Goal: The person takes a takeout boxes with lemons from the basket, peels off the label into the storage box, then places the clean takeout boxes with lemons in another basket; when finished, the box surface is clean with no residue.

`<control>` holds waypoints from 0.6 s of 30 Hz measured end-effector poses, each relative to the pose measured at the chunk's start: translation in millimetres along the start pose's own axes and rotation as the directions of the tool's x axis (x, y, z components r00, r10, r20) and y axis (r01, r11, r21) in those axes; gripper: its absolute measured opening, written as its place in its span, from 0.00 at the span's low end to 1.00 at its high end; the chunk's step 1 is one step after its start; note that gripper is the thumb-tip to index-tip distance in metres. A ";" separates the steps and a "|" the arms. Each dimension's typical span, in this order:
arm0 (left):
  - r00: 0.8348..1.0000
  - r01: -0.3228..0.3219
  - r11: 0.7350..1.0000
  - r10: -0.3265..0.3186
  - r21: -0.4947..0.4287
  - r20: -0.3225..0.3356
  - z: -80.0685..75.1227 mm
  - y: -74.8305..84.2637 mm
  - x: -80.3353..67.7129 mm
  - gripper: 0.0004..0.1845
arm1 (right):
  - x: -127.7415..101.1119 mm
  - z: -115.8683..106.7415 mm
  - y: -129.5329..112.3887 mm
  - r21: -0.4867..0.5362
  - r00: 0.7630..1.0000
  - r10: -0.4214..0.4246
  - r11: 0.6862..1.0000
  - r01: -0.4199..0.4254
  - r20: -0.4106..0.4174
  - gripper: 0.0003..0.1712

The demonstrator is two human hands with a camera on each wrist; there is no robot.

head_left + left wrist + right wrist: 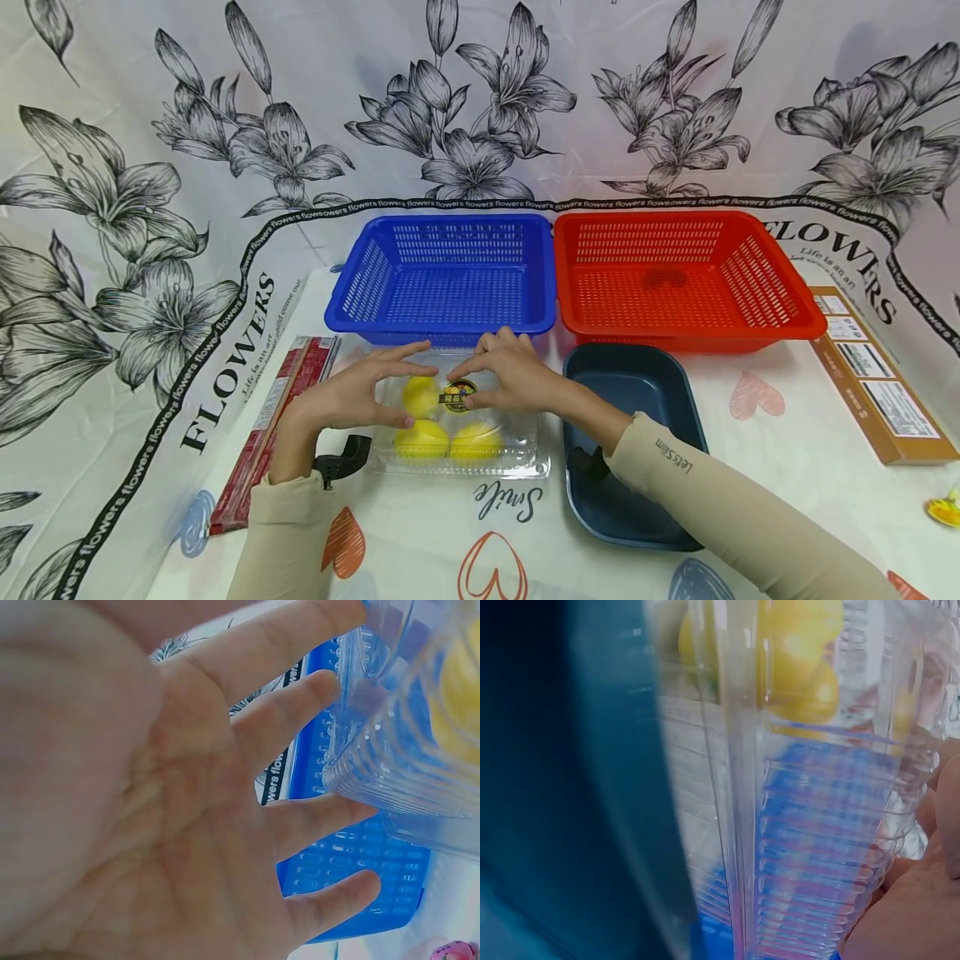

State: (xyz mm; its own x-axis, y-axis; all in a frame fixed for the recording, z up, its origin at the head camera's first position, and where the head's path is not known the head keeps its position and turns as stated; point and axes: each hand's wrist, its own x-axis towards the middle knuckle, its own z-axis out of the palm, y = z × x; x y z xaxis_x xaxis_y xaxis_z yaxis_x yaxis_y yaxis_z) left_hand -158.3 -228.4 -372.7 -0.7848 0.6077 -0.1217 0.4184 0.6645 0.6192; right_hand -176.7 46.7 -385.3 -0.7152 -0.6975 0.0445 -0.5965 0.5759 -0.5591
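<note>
Nearest to me are the two beige sleeves, and past them both hands work on the clear plastic clamshell box (457, 417) in the middle of the counter (787, 433). The left hand (352, 396) lies with straight fingers against the box's left end and far edge; the wrist view shows only fingertips on the ribbed wall, nothing curled round it. The right hand (510, 375) rests over the lid by the dark round label (459, 395); whether its fingers pinch the lid I cannot tell.

Inside are three yellow fruits (422, 437). The plastic looks thin and slick, so I'd judge a fingertip hold like this could let the box skid or the lid spring up and spill the fruit.

Room is tight: the blue basket (442, 271) sits just beyond the box, the dark blue tray (637, 450) just right, a red packet (281, 408) left, with the red basket (686, 275) far right. The near counter is the freest way out.
</note>
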 end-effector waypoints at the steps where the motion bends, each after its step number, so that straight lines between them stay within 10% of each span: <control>1: 1.000 0.001 1.000 -0.001 -0.001 0.002 0.1 0.0 0.1 0.37 | -0.4 0.2 0.0 0.002 1.000 -0.003 1.000 0.003 -0.006 0.21; 18: 1.000 0.001 1.000 -0.001 0.023 0.001 0.2 0.8 0.3 0.37 | -3.1 5.7 1.9 0.155 0.993 -0.088 0.983 0.101 -0.084 0.13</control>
State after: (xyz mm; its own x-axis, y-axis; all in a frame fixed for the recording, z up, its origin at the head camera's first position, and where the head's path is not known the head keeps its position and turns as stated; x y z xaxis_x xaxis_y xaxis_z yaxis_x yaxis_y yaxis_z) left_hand -158.1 -227.7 -372.4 -0.7851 0.6071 -0.1230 0.4280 0.6752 0.6008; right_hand -173.6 47.5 -391.3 -0.6876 -0.7075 0.1632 -0.6017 0.4295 -0.6734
